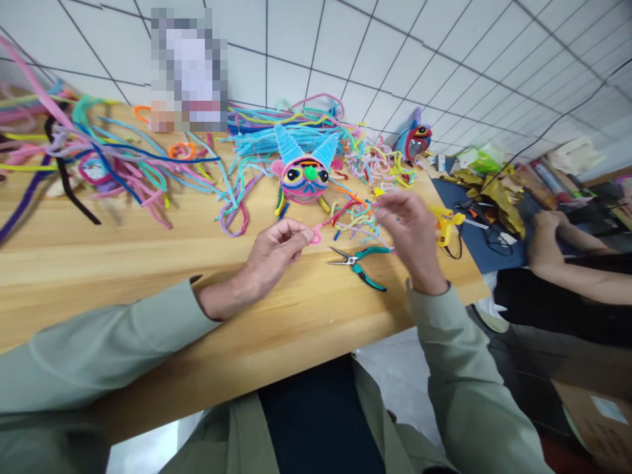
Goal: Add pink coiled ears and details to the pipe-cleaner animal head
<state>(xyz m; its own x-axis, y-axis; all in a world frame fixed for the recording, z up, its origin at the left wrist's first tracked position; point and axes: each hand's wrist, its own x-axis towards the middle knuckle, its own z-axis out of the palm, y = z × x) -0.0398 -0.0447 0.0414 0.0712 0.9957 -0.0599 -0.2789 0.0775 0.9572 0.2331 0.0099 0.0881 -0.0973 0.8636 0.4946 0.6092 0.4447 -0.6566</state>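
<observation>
My left hand (276,253) pinches a pink pipe cleaner (316,237) at its curled loop, low over the wooden table. From the loop the strand runs up and right toward my right hand (407,227), whose thumb and fingertips are pressed together near its far end; the exact grip is too small to make out. Just below, between the hands, lie pliers (351,261) with teal handles, jaws pointing left. Behind them sits a round pink figure (303,181) with blue ears, large eyes and a green nose.
Heaps of colourful pipe cleaners (113,155) lie left and along the tiled wall. A yellow glue gun (448,227) is right of my right hand. Another figure (417,141) stands at the back. At the far right, a person's hands (548,230) rest by a blue surface (481,253).
</observation>
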